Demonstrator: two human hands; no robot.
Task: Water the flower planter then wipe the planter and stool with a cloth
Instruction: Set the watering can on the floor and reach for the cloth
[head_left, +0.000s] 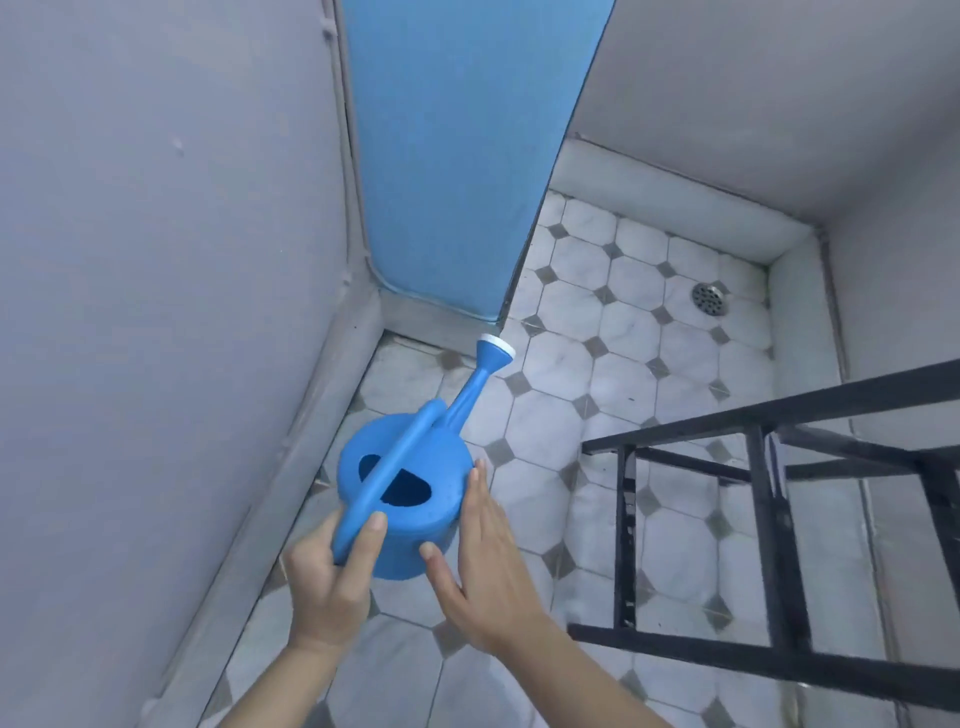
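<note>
Seen from the head camera, a person's two bare hands meet at a blue plastic watering can (410, 499) held above a floor (613, 374) of pale octagonal tiles with small grey diamond insets. The left hand (330, 571) has its grip closed around the near end of the can's long top handle, thumb lying along it and fingers curled beneath. The right hand (483, 561) is open and flat, fingers straight, its palm resting against the near right side of the can's round body — steadying rather than clasping it. The can's spout (475, 387) points away and to the right, ending in a white-faced rose (497, 353). Dark openings show in the can's top on either side of the handle. At left a grey wall (156, 260) runs down to a raised kerb; beyond it stands a blue panel (457, 156). At right, a black metal frame (769, 519) of bars and rungs stands over the tiles. A round metal drain (709, 298) sits in the far right corner of the floor.
</note>
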